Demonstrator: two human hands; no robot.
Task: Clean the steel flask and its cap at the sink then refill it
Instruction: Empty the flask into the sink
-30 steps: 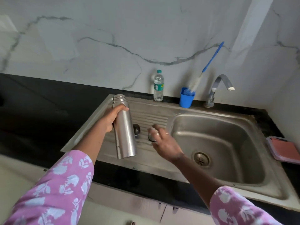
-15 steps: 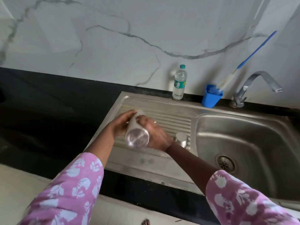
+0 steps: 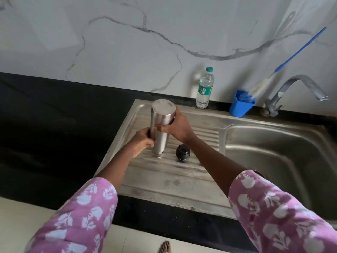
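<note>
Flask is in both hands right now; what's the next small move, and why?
Probably turn the flask upright and carry it right over the basin, under the tap. It is mouth-down at the drainboard, gripped by the left hand and right hand, with the cap off beside it, and no water shows at the tap.

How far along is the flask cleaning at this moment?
Done: the cap is off, lying on the drainboard. In hand: left hand and right hand grip the steel flask mouth down over it. Left: refilling; whether washing happened cannot be told, and no water runs from the tap.
</note>
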